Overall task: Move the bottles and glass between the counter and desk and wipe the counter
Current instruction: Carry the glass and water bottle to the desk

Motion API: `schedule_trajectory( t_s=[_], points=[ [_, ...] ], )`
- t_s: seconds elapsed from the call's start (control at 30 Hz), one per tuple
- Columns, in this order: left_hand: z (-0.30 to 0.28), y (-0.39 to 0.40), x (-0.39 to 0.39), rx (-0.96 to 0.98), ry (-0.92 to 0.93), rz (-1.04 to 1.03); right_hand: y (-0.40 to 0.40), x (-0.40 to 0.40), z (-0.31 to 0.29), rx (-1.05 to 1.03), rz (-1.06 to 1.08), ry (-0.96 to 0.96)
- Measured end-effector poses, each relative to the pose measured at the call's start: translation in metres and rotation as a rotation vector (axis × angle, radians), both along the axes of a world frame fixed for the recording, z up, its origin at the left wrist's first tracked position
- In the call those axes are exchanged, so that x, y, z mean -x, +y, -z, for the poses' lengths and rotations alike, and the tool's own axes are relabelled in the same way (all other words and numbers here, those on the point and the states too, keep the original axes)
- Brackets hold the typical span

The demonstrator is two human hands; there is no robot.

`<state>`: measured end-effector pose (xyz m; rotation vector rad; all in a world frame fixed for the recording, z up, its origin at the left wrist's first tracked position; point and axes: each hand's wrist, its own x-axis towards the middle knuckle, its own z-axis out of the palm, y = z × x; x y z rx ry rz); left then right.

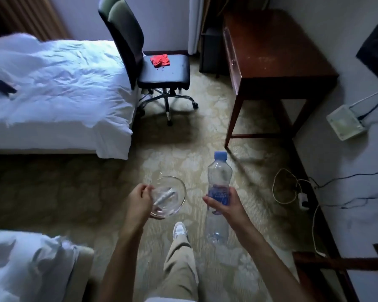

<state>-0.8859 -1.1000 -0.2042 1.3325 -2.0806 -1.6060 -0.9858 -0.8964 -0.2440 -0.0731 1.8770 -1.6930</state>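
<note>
The left hand (140, 200) curls round the side of a clear, round-rimmed glass (168, 196), gripping it with the mouth tilted toward the camera. The right hand (224, 203) wraps round the blue-labelled waist of a clear plastic bottle (218, 192), upright, with a blue cap and ribbed, see-through walls. The hands are apart, both held over a pale patterned carpet (183, 138), the bottle to the right of the glass. Beyond the bottle stands a dark, glossy wooden tabletop (277, 46) on slim legs against a white wall. Left of the tabletop is a black swivel chair (162, 70) with a crumpled red cloth (159, 60) on its seat. Left of the chair lies a bed (52, 88) with rumpled white sheets.
</note>
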Motion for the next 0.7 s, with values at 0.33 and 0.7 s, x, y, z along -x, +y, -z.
schedule_trajectory(
  t_s=[0.33,0.7],
  points=[
    [-0.032,-0.164,0.288,0.043,0.042,0.205,-0.131,0.249,-0.042,-0.006,0.182,0.085],
    [0.027,-0.215,0.592,0.05,-0.021,0.462,-0.202,0.51,0.022,0.145,0.575,-0.051]
  ],
)
